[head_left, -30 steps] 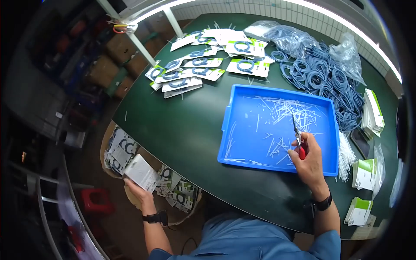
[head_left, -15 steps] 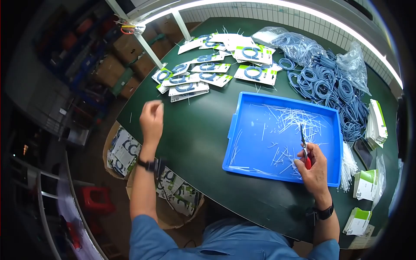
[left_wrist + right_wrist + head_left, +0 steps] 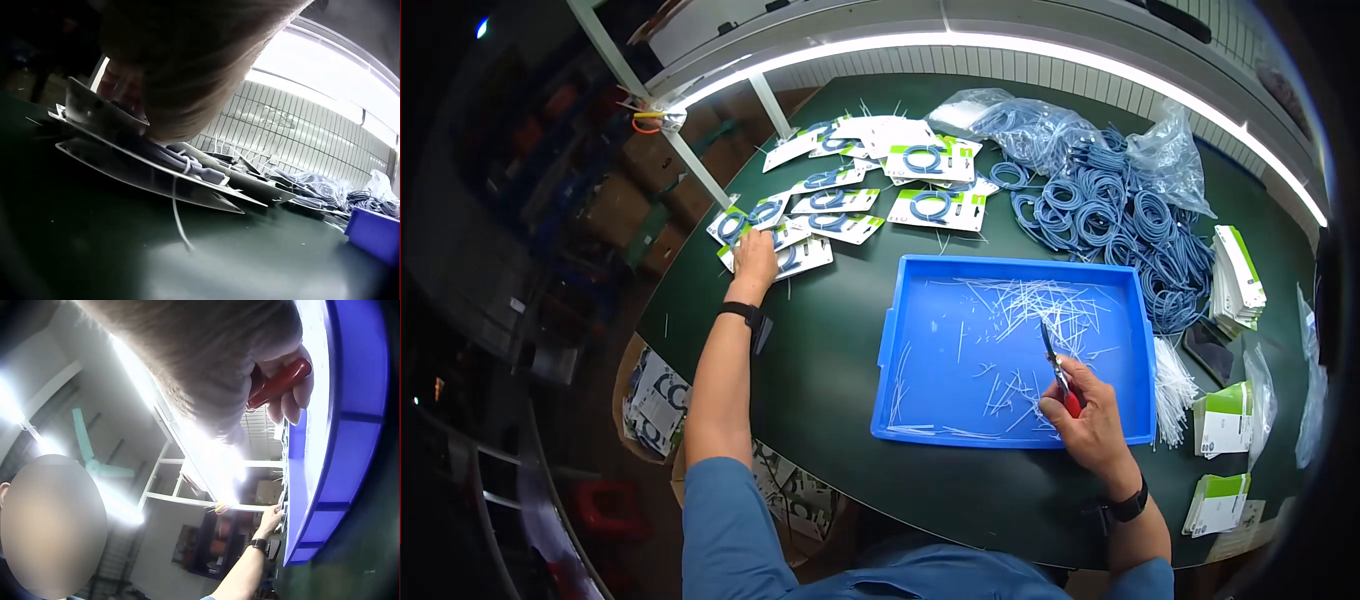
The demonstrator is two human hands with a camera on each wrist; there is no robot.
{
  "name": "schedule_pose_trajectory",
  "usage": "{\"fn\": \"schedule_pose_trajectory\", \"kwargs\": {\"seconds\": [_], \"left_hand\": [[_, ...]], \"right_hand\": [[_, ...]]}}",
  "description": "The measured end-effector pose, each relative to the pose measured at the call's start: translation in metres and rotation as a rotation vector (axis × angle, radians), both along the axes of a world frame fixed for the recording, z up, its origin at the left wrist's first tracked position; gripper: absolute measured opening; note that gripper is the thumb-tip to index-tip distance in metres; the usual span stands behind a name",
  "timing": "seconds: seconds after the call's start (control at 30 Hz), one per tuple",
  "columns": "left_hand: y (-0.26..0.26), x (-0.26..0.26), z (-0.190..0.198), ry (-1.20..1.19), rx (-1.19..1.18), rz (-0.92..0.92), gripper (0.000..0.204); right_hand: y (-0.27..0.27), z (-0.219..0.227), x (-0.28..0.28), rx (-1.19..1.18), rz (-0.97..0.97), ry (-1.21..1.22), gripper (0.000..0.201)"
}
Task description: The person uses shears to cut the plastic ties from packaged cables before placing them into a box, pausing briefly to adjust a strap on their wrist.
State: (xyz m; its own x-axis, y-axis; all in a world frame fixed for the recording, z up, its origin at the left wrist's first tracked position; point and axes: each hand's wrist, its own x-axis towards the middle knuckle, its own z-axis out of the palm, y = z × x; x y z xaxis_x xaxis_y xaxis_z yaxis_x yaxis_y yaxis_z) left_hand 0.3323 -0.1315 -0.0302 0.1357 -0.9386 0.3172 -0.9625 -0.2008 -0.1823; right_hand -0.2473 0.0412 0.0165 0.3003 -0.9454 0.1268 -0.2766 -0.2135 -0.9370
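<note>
My left hand [image 3: 752, 255] reaches to the far left of the green table and lies on a spread of carded blue-cable packs [image 3: 800, 255]. In the left wrist view the palm [image 3: 187, 62] covers the top pack [image 3: 156, 169], and the fingers' hold is hidden. My right hand [image 3: 1082, 412] grips red-handled cutters [image 3: 1055, 370] over the front right of the blue tray [image 3: 890, 340], blades pointing away. The right wrist view shows fingers curled round the red handle [image 3: 278, 384] beside the tray wall [image 3: 350, 425].
White tie clippings [image 3: 1040, 300] litter the tray. A heap of coiled blue cables [image 3: 1120, 210] and plastic bags lies at the back right. Stacks of green-white cards [image 3: 1238, 265] and a bundle of white ties [image 3: 1175, 385] sit right of the tray. A box of packs [image 3: 650, 400] stands below the table edge.
My left hand let go of a white pack down by the box, rose over the table edge and reached forward onto the spread packs. The right hand stayed with the cutters over the tray.
</note>
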Motion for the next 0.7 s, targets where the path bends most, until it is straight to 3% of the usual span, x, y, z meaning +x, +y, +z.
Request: {"fn": "schedule_pose_trajectory", "kwargs": {"seconds": [0.2, 0.3, 0.4, 0.43, 0.53, 0.7], "left_hand": [[0.061, -0.038, 0.029, 0.092, -0.197, -0.03, 0.028], [0.092, -0.065, 0.062, 0.115, -0.343, -0.023, 0.029], [0.116, -0.109, 0.095, 0.776, -0.496, -0.068, 0.035], [0.122, -0.129, 0.099, 0.783, -0.479, -0.072, 0.035], [0.142, -0.207, 0.099, 1.819, -0.566, -0.291, 0.039], [0.168, -0.306, 0.089, 2.015, -0.344, -0.375, 0.039]], "right_hand": [[0.004, 0.01, -0.001, 0.065, 0.09, 0.031, 0.058], [0.007, 0.009, 0.005, -0.155, 0.077, 0.147, 0.066], [0.014, 0.019, 0.008, -0.185, 0.08, 0.204, 0.069], [0.017, 0.023, 0.009, -0.194, 0.077, 0.232, 0.07], [0.029, 0.045, 0.013, -0.171, 0.091, 0.24, 0.072], [0.037, 0.042, 0.002, -0.267, 0.054, 0.259, 0.072]]}}
